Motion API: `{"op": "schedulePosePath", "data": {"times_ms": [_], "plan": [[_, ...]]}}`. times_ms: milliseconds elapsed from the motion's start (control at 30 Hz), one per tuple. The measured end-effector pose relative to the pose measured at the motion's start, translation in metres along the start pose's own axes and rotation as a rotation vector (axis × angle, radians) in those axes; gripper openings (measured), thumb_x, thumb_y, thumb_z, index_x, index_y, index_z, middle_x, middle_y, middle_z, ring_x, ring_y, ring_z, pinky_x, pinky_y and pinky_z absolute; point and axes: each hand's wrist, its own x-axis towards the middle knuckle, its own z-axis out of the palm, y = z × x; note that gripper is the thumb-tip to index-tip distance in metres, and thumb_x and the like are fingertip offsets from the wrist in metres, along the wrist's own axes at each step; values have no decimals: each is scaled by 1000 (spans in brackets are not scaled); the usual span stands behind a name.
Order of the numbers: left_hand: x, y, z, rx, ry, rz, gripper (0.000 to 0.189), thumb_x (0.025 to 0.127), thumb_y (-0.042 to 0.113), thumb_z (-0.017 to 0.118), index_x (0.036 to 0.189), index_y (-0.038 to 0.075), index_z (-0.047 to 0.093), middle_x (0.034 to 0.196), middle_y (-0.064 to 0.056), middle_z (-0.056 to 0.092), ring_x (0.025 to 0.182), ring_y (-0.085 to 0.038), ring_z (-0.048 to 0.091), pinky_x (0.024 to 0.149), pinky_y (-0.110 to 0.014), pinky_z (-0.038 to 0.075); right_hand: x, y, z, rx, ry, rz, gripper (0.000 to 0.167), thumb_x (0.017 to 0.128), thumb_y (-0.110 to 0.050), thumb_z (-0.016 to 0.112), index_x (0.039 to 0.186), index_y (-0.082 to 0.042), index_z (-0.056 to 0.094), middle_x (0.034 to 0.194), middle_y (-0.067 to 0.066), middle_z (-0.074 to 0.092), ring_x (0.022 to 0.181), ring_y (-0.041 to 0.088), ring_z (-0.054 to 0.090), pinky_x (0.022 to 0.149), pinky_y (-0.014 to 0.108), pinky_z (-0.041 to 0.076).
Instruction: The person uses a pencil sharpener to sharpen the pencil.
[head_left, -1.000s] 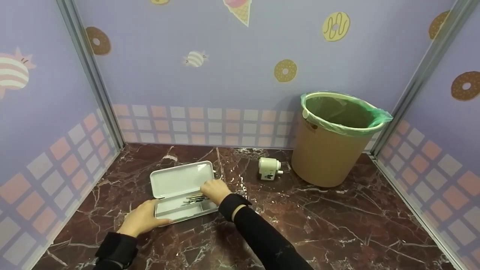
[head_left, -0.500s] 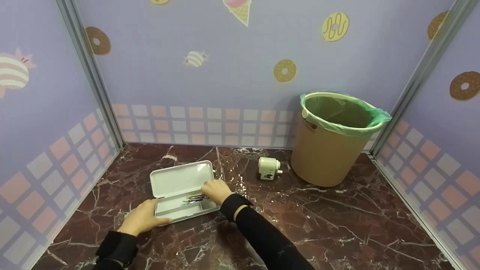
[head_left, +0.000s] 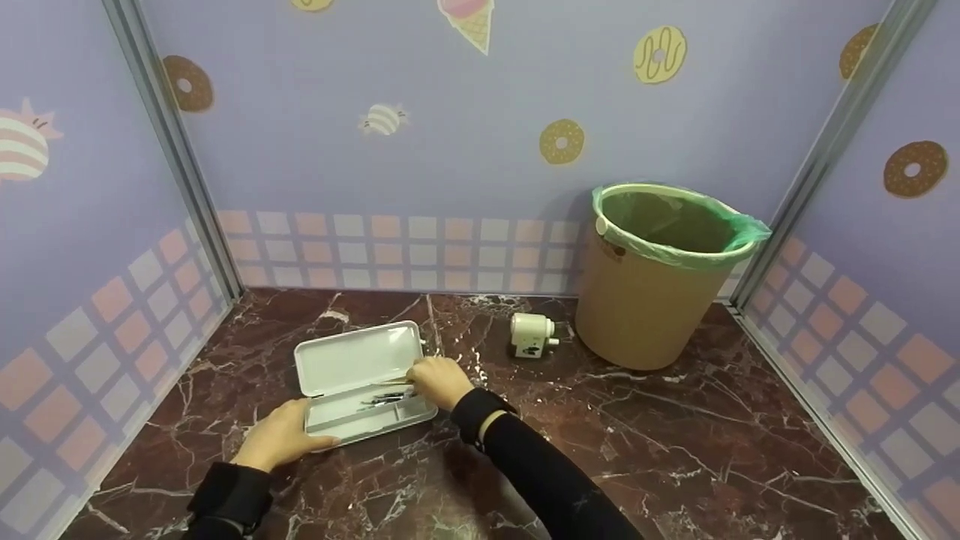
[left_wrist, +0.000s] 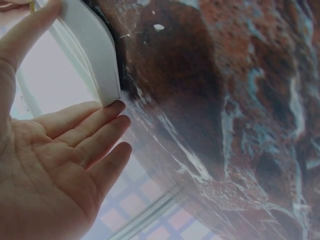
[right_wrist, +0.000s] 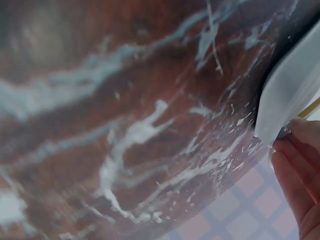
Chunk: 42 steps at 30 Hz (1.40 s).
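Two-handed, pinching a thin pencil (head_left: 394, 382) with the nearer right hand (head_left: 442, 381) over the right end of the open pencil case (head_left: 360, 424), roughly along its length, and touching its left end with the straight-fingered left hand (head_left: 274, 436).

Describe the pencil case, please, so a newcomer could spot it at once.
Start at the tall tan bin with the green liner. Left of it, past the cream pencil sharpener, lies the white pencil case. Unlike those two, it is a long, shallow box with its hinged lid open.
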Motion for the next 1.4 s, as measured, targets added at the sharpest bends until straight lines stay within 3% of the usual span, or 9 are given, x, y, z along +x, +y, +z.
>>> {"op": "schedulePosePath", "data": {"times_ms": [200, 433, 800, 967, 1100, 1267, 1400], "plan": [[1, -2, 2, -38, 22, 14, 80, 77, 39, 86, 134, -10, 57, 125, -31, 67, 114, -47, 65, 97, -61, 51, -14, 9, -10, 222, 54, 56, 12, 93, -15, 71, 99, -15, 82, 96, 1, 80, 88, 19, 76, 77, 31, 61], [3, -2, 1, -36, 9, 22, 79, 78, 39, 86, 131, -12, 57, 121, -30, 68, 109, -44, 67, 94, -59, 52, -49, 23, -22, 403, 148, 97, 12, 89, -8, 75, 100, -9, 80, 98, 6, 80, 89, 20, 76, 83, 30, 61], [4, -1, 1, -37, 12, 40, 83, 78, 39, 87, 136, -10, 55, 127, -33, 66, 115, -48, 65, 98, -60, 51, -101, 43, -49, 779, 334, 279, 16, 89, -4, 74, 104, 0, 78, 103, 17, 79, 90, 28, 77, 84, 29, 62], [1, -1, 2, -10, 15, 31, 86, 78, 42, 86, 137, -11, 54, 128, -34, 64, 116, -49, 64, 95, -62, 52, -124, 48, -61, 922, 374, 382, 17, 90, -7, 75, 105, 1, 78, 102, 18, 79, 88, 28, 78, 80, 21, 61], [-3, 0, 2, 29, 11, 16, 89, 80, 45, 84, 139, -12, 50, 130, -37, 60, 117, -53, 62, 94, -64, 51, -140, 48, -67, 1022, 385, 435, 18, 90, -7, 76, 106, 1, 78, 102, 19, 79, 85, 20, 76, 75, 18, 59], [-7, 12, 0, 96, 29, 28, 100, 81, 49, 82, 142, -20, 42, 136, -43, 52, 126, -60, 52, 107, -67, 42, -158, 47, -74, 1111, 388, 474, 21, 89, -11, 77, 106, 0, 77, 102, 20, 79, 78, 7, 71, 69, 17, 57], [-8, 32, -1, 87, 84, 81, 103, 80, 49, 83, 143, -21, 40, 142, -44, 48, 132, -59, 49, 115, -65, 37, -170, 48, -80, 1132, 408, 462, 24, 90, -13, 77, 107, 4, 76, 101, 24, 78, 75, 4, 70, 67, 17, 57]]}}
